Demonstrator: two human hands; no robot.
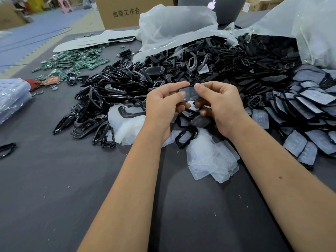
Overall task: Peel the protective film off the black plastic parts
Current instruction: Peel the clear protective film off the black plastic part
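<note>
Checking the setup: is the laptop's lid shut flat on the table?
No, the laptop stands open, its lid upright behind the plastic bag.

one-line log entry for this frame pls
step: peeling film | left hand: holds black part | right hand: pinches part's film-covered end | peeled films: piled on table

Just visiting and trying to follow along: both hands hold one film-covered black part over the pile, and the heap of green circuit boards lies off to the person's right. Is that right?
Not quite. The green circuit boards lie to the person's left, not the right, as the head view shows. The rest stands: the left hand and the right hand both hold one film-covered black part over the pile.
</note>
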